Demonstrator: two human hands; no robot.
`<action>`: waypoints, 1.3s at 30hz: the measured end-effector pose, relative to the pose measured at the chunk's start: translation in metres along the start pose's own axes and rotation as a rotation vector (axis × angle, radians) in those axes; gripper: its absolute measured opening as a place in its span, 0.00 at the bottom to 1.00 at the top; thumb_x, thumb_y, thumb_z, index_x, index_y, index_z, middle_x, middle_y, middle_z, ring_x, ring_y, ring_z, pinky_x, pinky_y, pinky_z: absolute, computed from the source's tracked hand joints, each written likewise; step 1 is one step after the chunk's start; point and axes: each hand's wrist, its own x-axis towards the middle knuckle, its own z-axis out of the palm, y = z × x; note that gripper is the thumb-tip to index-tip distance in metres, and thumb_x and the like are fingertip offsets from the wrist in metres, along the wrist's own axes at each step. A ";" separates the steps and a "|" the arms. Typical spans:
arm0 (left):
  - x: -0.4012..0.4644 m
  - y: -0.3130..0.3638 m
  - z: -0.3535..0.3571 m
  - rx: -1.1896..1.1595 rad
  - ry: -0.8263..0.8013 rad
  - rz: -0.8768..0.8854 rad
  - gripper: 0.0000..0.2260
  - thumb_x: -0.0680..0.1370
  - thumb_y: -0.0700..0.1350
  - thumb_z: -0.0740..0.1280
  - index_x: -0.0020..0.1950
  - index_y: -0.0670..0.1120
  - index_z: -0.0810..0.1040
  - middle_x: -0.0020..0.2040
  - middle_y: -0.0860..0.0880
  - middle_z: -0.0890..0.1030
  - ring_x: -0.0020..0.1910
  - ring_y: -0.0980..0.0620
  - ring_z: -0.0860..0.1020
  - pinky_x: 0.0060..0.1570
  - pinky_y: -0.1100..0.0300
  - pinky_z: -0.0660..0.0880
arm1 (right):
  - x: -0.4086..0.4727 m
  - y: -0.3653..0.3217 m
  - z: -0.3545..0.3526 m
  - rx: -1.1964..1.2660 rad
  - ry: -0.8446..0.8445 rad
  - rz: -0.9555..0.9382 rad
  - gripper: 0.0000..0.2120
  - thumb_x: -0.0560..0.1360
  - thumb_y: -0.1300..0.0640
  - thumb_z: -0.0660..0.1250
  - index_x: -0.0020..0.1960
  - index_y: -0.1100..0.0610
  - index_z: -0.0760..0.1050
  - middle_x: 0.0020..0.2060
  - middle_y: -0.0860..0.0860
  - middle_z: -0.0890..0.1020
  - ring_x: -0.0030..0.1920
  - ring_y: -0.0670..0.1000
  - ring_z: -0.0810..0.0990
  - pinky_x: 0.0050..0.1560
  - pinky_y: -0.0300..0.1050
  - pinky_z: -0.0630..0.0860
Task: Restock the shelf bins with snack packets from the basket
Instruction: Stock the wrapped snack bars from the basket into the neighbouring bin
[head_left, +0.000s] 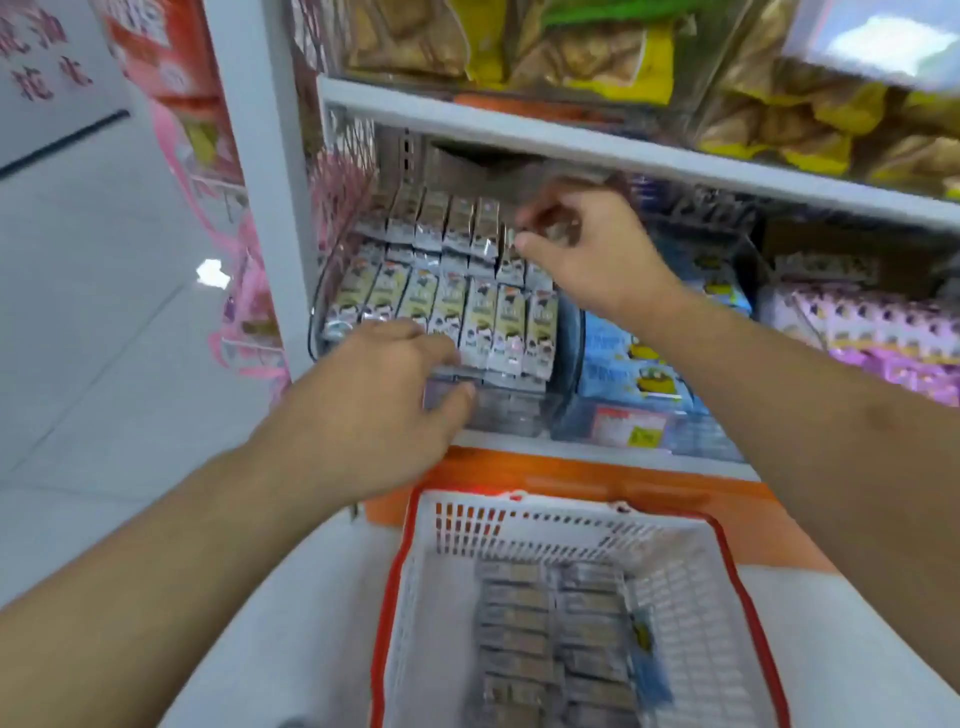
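Observation:
A clear shelf bin on the middle shelf holds several rows of cream and silver snack packets. My right hand reaches deep under the upper shelf and pinches a packet at the right end of the back row. My left hand rests on the bin's front left corner, its thumb against the clear front wall and its fingers over the front packets. Below, a white basket with a red rim carries several stacked packets.
A neighbouring bin of blue packets sits right of the working bin, and purple packets lie further right. The upper shelf board hangs low over my right hand. A pink rack stands left of the shelf post.

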 end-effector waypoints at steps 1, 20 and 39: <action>-0.002 0.005 0.001 -0.008 -0.003 0.027 0.15 0.80 0.56 0.65 0.62 0.51 0.82 0.55 0.50 0.82 0.57 0.49 0.78 0.59 0.58 0.74 | -0.023 -0.006 -0.005 0.044 0.033 -0.040 0.04 0.76 0.61 0.72 0.50 0.60 0.81 0.42 0.48 0.82 0.41 0.38 0.78 0.46 0.33 0.74; -0.098 -0.019 0.228 -0.078 -0.638 -0.748 0.56 0.77 0.62 0.70 0.77 0.49 0.22 0.81 0.42 0.44 0.74 0.36 0.67 0.71 0.44 0.69 | -0.374 0.199 0.112 -0.204 -0.887 0.843 0.13 0.81 0.64 0.64 0.66 0.60 0.73 0.53 0.56 0.76 0.46 0.54 0.77 0.47 0.48 0.73; -0.090 -0.021 0.247 0.016 -0.608 -0.853 0.59 0.72 0.66 0.74 0.77 0.53 0.26 0.78 0.44 0.52 0.74 0.36 0.65 0.67 0.39 0.72 | -0.377 0.219 0.144 -0.276 -0.794 0.663 0.13 0.73 0.54 0.76 0.53 0.53 0.75 0.49 0.53 0.80 0.50 0.56 0.80 0.45 0.48 0.75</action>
